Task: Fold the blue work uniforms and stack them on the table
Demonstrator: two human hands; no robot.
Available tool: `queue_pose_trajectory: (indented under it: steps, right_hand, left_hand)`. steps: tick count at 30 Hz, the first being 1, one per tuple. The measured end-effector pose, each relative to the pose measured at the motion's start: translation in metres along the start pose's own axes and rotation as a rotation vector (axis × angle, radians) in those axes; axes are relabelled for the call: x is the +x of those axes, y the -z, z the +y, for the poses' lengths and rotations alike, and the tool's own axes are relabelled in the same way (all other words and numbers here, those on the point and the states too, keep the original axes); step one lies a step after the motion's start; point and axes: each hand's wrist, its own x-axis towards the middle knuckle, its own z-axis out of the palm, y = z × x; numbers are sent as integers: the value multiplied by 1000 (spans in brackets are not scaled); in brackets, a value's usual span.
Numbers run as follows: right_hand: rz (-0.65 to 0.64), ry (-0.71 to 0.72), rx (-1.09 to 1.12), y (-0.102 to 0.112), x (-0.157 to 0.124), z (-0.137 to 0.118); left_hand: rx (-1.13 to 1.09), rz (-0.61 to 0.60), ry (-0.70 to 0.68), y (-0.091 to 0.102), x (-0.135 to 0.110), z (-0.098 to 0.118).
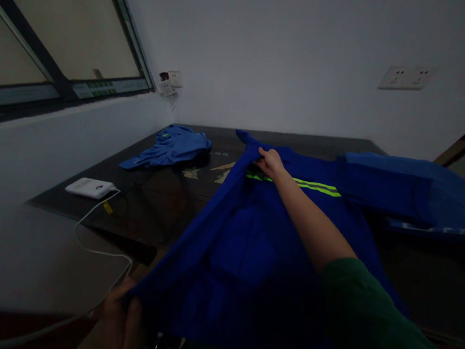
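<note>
A: Head view. Surface and room?
B: Dark table [154, 194], bit of a shine, running back to a pale wall [276, 58] beyond the right hand [270, 163]. Window [28, 34] up and left of both hands. Wall socket [406, 78] up and right of the right hand. Dim light.
A: Other stuff?
B: Crumpled blue cloth [177, 146] left of the right hand. White device [90, 187] with a white cable [104, 252], up-left of the left hand [120, 317]. Lighter blue bundle [456, 199] well right of the right hand.
A: Grips?
B: Left pinches a lower corner of the blue garment [241, 252]; right grasps its edge by the green stripes [317, 187].
A: Garment pose?
B: On the table, under the right forearm. Long axis runs away from the wearer: bottom by the left hand, top just past the right. Sleeve [383, 190] points right. Left edge lifted, stretched between hands.
</note>
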Motion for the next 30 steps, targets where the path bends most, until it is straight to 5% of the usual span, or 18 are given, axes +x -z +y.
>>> queue_pose_trajectory:
  steps: [8, 12, 16, 24, 30]
  right_hand:
    - [-216, -270, -167, 25, -39, 46]
    - [-278, -248, -380, 9, -43, 43]
    - [-213, -180, -357, -11, -36, 40]
    - [-211, -205, -307, -15, -42, 51]
    - [-520, -358, -491, -3, -71, 64]
  left_hand:
    - [42, -145, -111, -13, -4, 42]
    - [-142, -483, -402, -10, 4, 54]
    - [-165, -472, -541, -13, -6, 52]
    - [-27, -395, -320, -37, -37, 35]
    - [-64, -307, 62, -49, -52, 24]
